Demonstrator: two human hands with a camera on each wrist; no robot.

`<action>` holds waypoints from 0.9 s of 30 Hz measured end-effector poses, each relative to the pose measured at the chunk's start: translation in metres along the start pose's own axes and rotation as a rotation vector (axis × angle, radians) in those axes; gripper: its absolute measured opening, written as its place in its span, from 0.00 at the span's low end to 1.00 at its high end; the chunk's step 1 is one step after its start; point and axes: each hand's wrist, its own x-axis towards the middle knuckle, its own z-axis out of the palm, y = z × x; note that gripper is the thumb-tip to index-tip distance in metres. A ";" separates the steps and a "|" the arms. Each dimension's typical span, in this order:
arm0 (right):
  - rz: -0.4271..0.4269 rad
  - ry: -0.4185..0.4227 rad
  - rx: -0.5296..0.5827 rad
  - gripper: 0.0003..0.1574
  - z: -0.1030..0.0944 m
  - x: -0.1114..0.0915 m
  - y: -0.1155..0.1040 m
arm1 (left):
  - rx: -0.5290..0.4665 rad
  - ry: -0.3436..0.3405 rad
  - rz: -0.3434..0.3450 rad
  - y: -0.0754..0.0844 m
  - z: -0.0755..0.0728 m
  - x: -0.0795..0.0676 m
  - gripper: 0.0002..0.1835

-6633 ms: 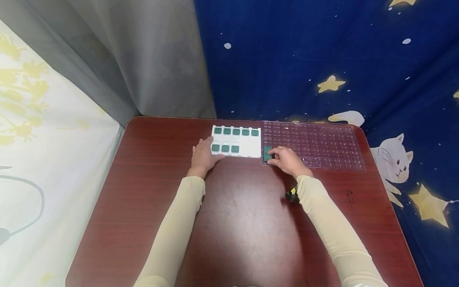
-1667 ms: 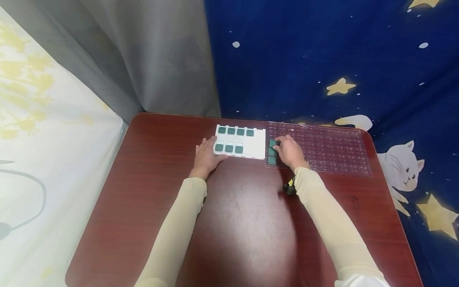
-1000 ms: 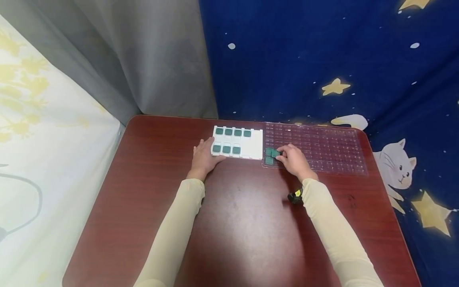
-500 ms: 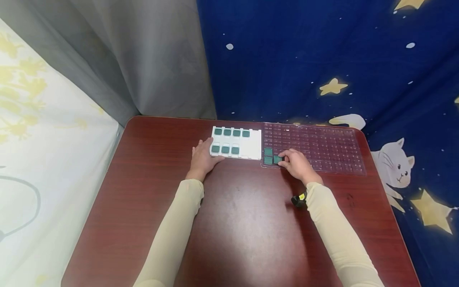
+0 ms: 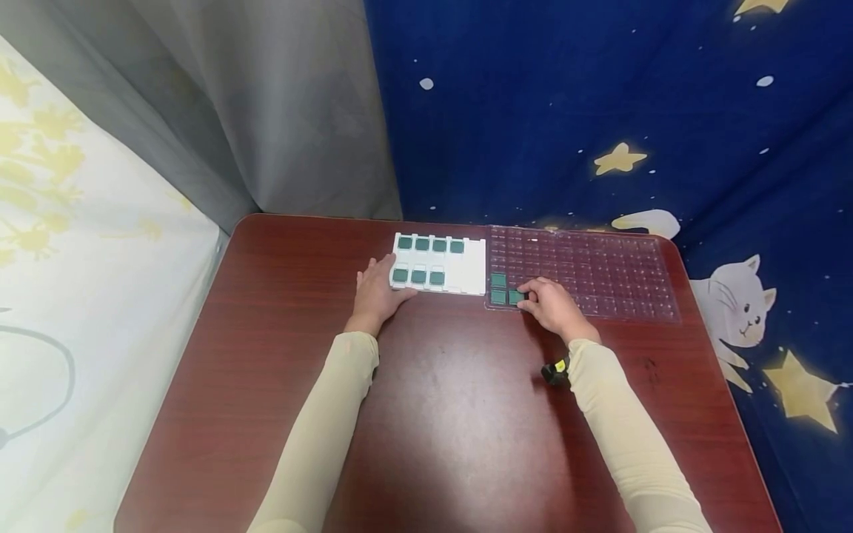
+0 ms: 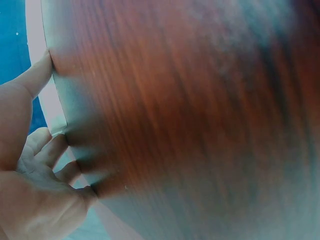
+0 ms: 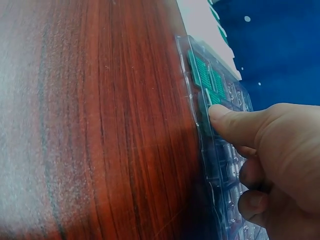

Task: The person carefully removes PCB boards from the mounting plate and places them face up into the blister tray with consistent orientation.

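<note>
My left hand [image 5: 376,296] rests against the left end of a white tray [image 5: 469,270], fingers extended and thumb near its front edge. Two rows of green square tiles [image 5: 436,277] sit in the white tray's slots. To its right lies a clear plastic tray [image 5: 600,274] with many small pockets. My right hand [image 5: 553,303] pinches a green tile [image 5: 515,297] between thumb and finger at the front-left of the clear tray. Two more green tiles [image 5: 498,280] occupy its leftmost column. In the right wrist view, the thumb partly covers the pinched tile, and other tiles [image 7: 201,70] show ridged faces.
All of this stands on a reddish-brown wooden table [image 5: 453,414], near its far edge. Behind hang a grey curtain [image 5: 320,111] and a blue starry curtain [image 5: 533,111]. A black device with a yellow label [image 5: 555,370] is at my right wrist.
A tile has left the white tray's far-right slot. My right hand carried it to the clear tray, then right and toward me; it now lies flatter beside the front tile. My left hand stays put.
</note>
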 end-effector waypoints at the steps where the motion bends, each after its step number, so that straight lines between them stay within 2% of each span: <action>1: 0.002 -0.001 -0.004 0.19 0.000 0.000 0.000 | 0.001 0.001 0.000 0.000 0.000 0.000 0.52; 17: 0.041 -0.030 -0.034 0.23 -0.001 -0.003 -0.001 | -0.013 0.007 0.005 -0.001 0.001 0.000 0.51; 27: 0.043 -0.009 -0.022 0.22 0.002 -0.004 -0.002 | -0.006 0.003 0.009 -0.001 0.000 0.000 0.51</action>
